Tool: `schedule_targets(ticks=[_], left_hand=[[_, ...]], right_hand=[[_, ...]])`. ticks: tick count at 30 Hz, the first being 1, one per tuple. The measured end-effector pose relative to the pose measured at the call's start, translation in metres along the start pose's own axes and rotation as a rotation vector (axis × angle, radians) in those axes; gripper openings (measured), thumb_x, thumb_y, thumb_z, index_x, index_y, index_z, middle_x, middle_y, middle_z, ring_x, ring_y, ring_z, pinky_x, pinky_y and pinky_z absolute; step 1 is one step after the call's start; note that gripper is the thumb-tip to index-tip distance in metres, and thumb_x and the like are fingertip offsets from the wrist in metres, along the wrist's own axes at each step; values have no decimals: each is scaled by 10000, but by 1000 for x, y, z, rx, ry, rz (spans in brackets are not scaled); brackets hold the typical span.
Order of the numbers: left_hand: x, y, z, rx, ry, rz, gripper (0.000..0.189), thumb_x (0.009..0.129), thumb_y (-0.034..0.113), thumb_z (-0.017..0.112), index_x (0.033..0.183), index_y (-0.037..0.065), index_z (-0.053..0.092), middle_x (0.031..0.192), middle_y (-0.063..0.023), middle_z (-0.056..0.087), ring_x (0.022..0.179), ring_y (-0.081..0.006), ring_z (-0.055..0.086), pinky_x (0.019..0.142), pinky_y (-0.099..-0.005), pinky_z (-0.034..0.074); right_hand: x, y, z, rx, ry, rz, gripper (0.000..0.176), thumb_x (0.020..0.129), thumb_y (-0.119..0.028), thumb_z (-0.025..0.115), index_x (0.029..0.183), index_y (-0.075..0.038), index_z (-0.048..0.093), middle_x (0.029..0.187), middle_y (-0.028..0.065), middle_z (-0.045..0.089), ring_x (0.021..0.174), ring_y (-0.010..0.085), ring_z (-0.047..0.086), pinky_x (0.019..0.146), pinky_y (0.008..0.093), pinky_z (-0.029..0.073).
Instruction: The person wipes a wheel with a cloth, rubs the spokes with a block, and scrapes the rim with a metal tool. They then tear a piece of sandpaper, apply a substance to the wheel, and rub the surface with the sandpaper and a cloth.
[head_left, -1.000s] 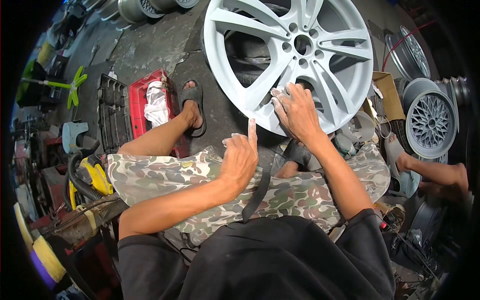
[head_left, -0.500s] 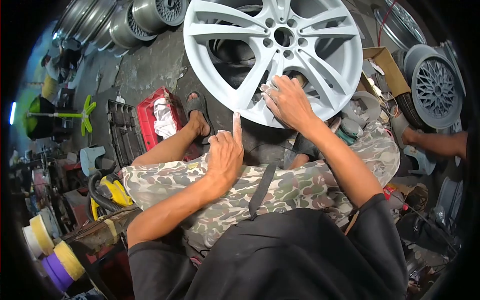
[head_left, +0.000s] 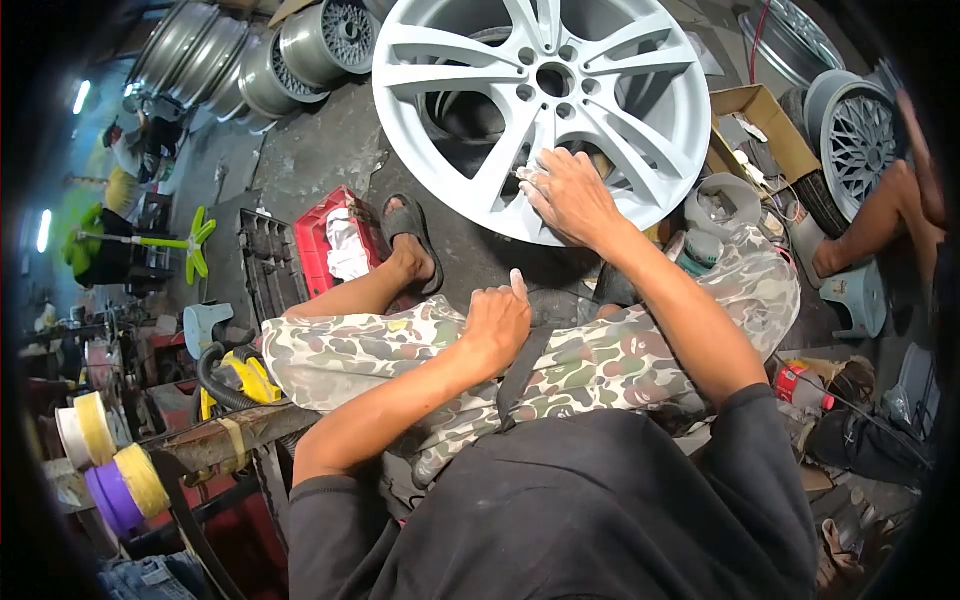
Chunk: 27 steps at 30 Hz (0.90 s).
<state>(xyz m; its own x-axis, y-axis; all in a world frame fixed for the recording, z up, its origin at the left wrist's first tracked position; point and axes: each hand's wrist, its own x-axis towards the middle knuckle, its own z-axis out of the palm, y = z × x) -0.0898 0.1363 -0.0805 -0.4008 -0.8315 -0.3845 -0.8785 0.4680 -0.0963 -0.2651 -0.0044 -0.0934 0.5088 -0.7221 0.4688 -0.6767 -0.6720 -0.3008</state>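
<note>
A large light-grey wheel rim (head_left: 473, 187) with paired spokes lies in front of me at the top centre. My right hand (head_left: 570, 197) is at its near edge, beside a lower spoke; its fingers are bent together, with whitish powder on them, and whatever they hold is too small to name. Away from the rim, my left hand (head_left: 498, 318) hovers over the camouflage trousers (head_left: 600, 370), fingers curled and the tip of one digit pointing up. Nothing shows in it.
Left of my foot sits a red case (head_left: 316, 262) with white cloth. Several rims (head_left: 265, 85) stand at the upper left. An open cardboard box (head_left: 770, 115), a grey bowl (head_left: 722, 203) and another person's leg (head_left: 870, 220) are on the right.
My left hand has drawn back from the rim towards my lap, and its extended finger has curled in. My right hand stays at the rim's near edge. The view has shifted slightly.
</note>
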Motion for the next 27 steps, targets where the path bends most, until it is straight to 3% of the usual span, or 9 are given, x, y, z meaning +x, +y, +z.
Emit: schedule_targets(ticks=[4, 6, 7, 12, 14, 17, 21, 23, 27], left_hand=[[2, -31, -16, -79, -164, -76, 401, 994, 232, 531, 1283, -34, 614, 1055, -205, 735, 971, -350, 733, 802, -462, 595], [2, -61, -37, -107, -188, -130, 380, 982, 321, 557, 996, -9, 744, 1048, -205, 749, 950, -357, 742, 812, -472, 606], [-7, -75, -46, -126, 8, -103, 305, 938, 295, 663, 824, 33, 770, 881, -202, 754, 841, -331, 757, 760, -447, 610], [-24, -174, -109, -105, 298, -273, 399, 940, 380, 680, 803, 12, 746, 783, -247, 703, 808, -431, 704, 770, -508, 563], [-33, -208, -146, -160, 365, -338, 400, 954, 356, 679, 813, -15, 723, 749, -246, 678, 731, -440, 673, 705, -502, 528], [-33, -263, -160, -220, 496, -392, 412, 962, 345, 676, 793, -31, 686, 686, -242, 633, 627, -412, 603, 641, -475, 476], [-37, -320, -102, -339, 462, -528, 370, 925, 349, 683, 862, -13, 723, 765, -250, 683, 715, -414, 671, 699, -507, 507], [-34, -343, -60, -293, 303, -683, 372, 873, 388, 730, 960, 29, 771, 962, -251, 739, 954, -417, 724, 864, -496, 566], [-41, -365, 22, -394, 152, -764, 382, 823, 424, 765, 1007, 89, 788, 1018, -224, 750, 1027, -402, 714, 924, -498, 552]], right_hand=[[1, 12, -17, 5, 5, 69, 272, 962, -256, 663, 1043, -23, 777, 1071, 137, 633, 988, 301, 585, 844, 433, 444], [4, 29, -29, 20, 153, 135, 298, 987, -252, 641, 1030, 12, 770, 1046, 174, 648, 1000, 361, 620, 887, 477, 475], [5, 38, -37, 17, 200, 183, 299, 989, -253, 638, 1038, 12, 768, 1042, 185, 651, 1015, 374, 625, 899, 484, 482], [-12, 61, -82, 87, 146, 393, 371, 983, -326, 594, 968, 5, 760, 946, 234, 671, 886, 388, 660, 814, 474, 513], [-25, 56, -104, 233, -280, 671, 362, 960, -332, 600, 982, -9, 762, 800, 233, 675, 765, 378, 671, 738, 458, 513], [-71, 56, -96, 286, -250, 716, 359, 932, -335, 625, 912, 5, 740, 716, 239, 655, 682, 360, 651, 672, 464, 496], [-122, 59, -73, 176, -494, 776, 447, 934, -359, 646, 829, 75, 659, 758, 320, 605, 692, 422, 620, 690, 515, 480], [-144, 61, -51, -28, -429, 559, 444, 929, -344, 644, 791, 76, 674, 805, 324, 637, 754, 472, 649, 690, 529, 474], [-137, 58, -32, 119, -708, 656, 334, 914, -285, 664, 907, 46, 714, 829, 318, 650, 791, 475, 652, 713, 520, 493]])
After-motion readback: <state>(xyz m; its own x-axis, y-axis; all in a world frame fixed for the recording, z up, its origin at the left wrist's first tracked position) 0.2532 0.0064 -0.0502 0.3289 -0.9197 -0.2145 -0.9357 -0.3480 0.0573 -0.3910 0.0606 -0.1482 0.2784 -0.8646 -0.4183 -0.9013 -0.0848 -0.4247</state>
